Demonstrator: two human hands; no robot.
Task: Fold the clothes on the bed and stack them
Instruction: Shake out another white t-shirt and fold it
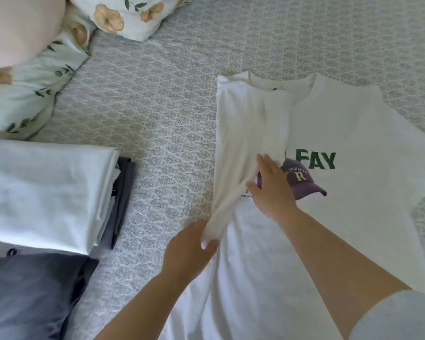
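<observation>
A white T-shirt (353,123) with green letters and a purple cap print lies spread on the bed at the right. Its left side and sleeve are folded inward over the front. My left hand (189,246) pinches the lower end of that folded sleeve between thumb and fingers. My right hand (271,185) lies flat with straight fingers on the folded part, pressing it onto the print. A stack of folded clothes (42,192), white on top with grey pieces beneath, sits at the left.
A dark blue-grey garment (30,290) lies in front of the stack at the lower left. Floral pillows (35,94) fill the upper left corner. The patterned grey bedspread (169,119) shows between stack and shirt.
</observation>
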